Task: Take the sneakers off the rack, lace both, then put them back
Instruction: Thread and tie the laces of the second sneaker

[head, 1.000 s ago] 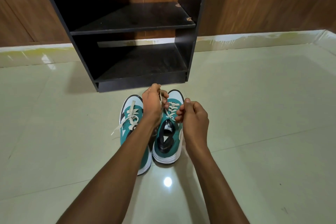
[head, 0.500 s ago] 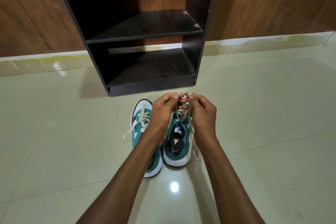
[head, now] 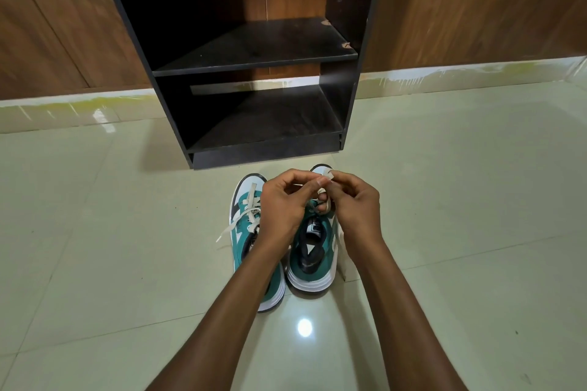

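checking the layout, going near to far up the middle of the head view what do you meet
forearms → sneakers' heels → left hand and right hand on the lace → rack → wooden wall

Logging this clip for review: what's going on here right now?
A person sits facing an empty black shoe rack, with a pair of teal and white sneakers on the tiled floor in front of it. Both hands, the left hand and right hand, are working the cream lace over the right sneaker. The left sneaker sits alongside with its lace ends loose.
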